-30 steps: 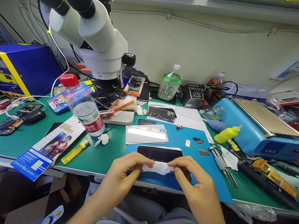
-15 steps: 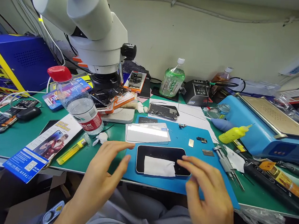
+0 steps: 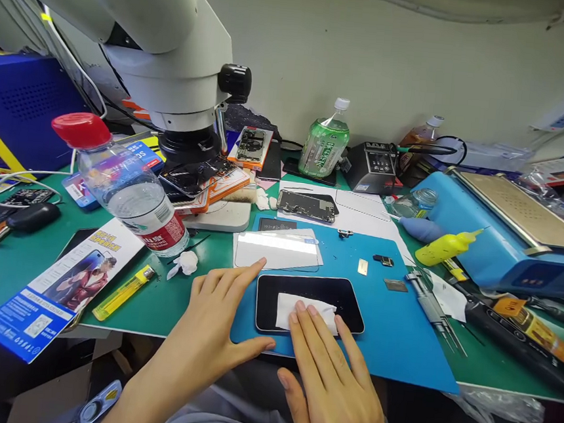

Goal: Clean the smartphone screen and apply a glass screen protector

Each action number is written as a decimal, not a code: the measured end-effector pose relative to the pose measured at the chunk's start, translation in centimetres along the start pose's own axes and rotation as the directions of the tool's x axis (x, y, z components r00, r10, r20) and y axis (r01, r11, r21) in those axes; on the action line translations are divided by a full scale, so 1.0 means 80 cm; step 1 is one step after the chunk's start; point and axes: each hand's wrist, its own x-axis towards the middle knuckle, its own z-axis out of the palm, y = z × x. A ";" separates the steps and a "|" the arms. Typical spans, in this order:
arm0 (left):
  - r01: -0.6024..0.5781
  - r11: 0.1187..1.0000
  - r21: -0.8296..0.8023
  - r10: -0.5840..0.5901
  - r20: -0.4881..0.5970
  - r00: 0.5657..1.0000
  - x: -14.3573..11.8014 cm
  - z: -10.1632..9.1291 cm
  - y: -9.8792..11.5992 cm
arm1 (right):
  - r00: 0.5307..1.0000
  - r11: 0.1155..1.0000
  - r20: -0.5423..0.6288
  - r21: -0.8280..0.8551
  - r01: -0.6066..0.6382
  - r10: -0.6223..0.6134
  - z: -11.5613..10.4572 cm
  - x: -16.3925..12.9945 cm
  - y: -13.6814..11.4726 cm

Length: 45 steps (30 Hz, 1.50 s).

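Bending over a green tabletop [image 3: 165, 310], you are laying your right hand [image 3: 334, 377] flat on a white wipe [image 3: 286, 309], its extended fingers pressing rather than gripping. Beneath the wipe, a phone [image 3: 315, 288] is lying dark side up on a blue mat [image 3: 393, 343], close to the tabletop's front edge. Your left hand [image 3: 221, 308] is hovering open and holding nothing, its index finger and thumb spreading around the phone's left end; whether either is touching it, you are not revealing.

By the pose, you are likely wiping the surface; the next move is probably calling for light, even pressure, with your left hand steadying the phone.

Your right fingers are hiding part of the wipe, which is itself covering part of the phone. Toward the mat's right edge, small parts [image 3: 383, 260] are proving hard to identify. At the tabletop's left rear, a microscope [image 3: 165, 83] is losing its top to the picture's upper edge.
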 end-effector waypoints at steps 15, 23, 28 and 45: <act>0.065 0.998 -0.022 -0.065 -0.011 0.998 0.002 0.004 -0.003 | 0.974 0.967 0.008 -0.125 -0.224 0.227 0.009 0.015 -0.002; -0.040 0.997 0.061 0.042 -0.033 0.999 0.000 0.007 -0.008 | 0.993 0.991 0.009 0.073 -0.115 0.114 0.009 0.022 -0.032; -0.030 0.996 0.088 0.035 -0.058 0.998 -0.002 0.008 -0.007 | 0.994 0.994 0.019 0.015 -0.106 0.106 -0.009 -0.004 -0.008; 0.045 0.994 0.100 -0.040 -0.049 0.998 -0.005 0.005 0.003 | 0.976 0.977 0.053 -0.051 -0.206 0.209 -0.017 -0.020 -0.005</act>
